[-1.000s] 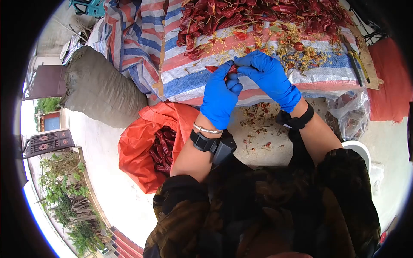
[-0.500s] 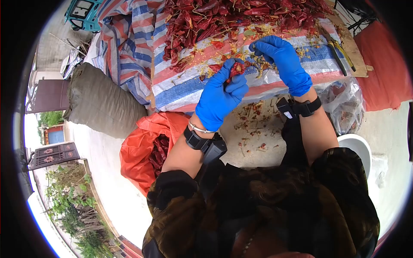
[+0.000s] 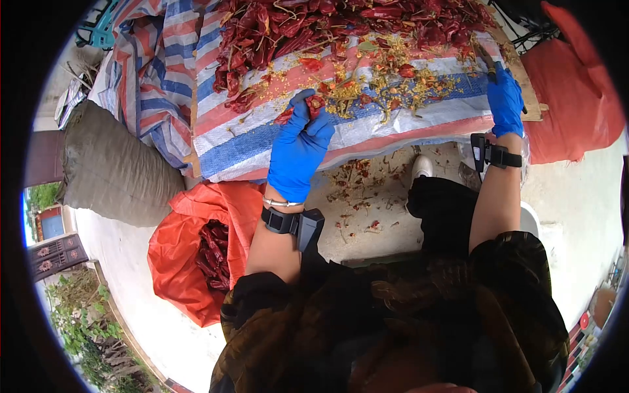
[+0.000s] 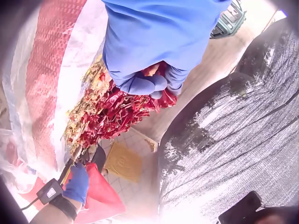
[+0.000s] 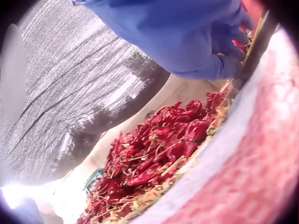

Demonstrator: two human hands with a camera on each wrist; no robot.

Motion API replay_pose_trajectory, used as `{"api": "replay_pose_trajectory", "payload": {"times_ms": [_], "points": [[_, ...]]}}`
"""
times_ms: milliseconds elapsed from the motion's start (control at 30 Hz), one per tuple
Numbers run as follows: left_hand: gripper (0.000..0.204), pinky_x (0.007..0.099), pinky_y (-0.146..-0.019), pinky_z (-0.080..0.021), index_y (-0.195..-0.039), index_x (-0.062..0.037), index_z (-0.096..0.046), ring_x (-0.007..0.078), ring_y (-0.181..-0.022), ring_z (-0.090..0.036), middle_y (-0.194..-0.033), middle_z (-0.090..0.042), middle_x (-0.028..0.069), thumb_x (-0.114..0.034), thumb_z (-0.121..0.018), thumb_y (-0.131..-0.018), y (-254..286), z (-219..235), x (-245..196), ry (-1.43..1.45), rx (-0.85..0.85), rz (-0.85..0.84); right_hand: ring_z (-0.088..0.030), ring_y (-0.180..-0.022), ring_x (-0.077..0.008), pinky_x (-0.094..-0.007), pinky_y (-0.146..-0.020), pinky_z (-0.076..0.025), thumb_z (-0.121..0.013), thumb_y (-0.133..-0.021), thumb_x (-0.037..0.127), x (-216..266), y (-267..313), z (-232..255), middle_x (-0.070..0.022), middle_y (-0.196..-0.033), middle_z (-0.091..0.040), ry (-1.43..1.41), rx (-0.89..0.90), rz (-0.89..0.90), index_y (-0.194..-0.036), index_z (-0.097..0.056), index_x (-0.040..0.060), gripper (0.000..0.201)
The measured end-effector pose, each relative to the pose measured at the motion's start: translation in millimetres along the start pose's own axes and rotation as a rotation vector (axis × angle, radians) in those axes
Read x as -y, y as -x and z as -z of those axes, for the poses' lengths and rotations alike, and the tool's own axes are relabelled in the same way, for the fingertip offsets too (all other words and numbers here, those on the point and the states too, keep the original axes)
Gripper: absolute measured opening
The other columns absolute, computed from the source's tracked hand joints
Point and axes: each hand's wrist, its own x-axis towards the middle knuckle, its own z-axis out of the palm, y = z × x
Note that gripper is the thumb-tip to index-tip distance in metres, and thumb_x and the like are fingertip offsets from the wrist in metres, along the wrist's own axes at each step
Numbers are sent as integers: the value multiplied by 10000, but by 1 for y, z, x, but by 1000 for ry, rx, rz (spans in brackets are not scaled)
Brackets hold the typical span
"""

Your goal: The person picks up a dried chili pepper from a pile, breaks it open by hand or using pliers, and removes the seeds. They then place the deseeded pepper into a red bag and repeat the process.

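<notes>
In the head view my left hand (image 3: 298, 154), in a blue glove, pinches a dried red pepper (image 3: 315, 105) between thumb and fingers, its broken end showing. The left wrist view shows red pepper (image 4: 161, 70) between the curled fingers. My gloved right hand (image 3: 505, 103) is at the table's right side, its fingers round the long-handled tool (image 3: 485, 57). Yellow and dark handles (image 5: 254, 39) lie against those fingers in the right wrist view. Beyond both hands is a heap of dried red peppers (image 3: 288, 29).
Yellow seeds and stems (image 3: 400, 82) are scattered over the striped sheet (image 3: 262, 147). An open red sack (image 3: 177, 242) of peppers stands below left, beside a full grey-green sack (image 3: 118, 167). Red cloth (image 3: 567, 105) lies to the right. Debris litters the floor (image 3: 367, 242).
My right hand has moved away from the left, rightward to the tool on the table. My left hand still holds the pepper. The head view has shifted, and a white shoe now shows.
</notes>
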Motion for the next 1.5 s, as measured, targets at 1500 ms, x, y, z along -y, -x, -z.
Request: {"api": "replay_pose_trajectory", "payload": {"times_ms": [1500], "points": [[237, 241, -575, -354, -987, 47, -505, 122, -596, -370, -1051, -462, 183, -161, -475, -878, -9, 2, -6, 63, 43, -56, -514, -1039, -324, -414, -875, -411, -498, -731, 192, 152, 100, 59, -238, -1145, -494, -1815, 1597, 153, -1089, -500, -101, 462]]}}
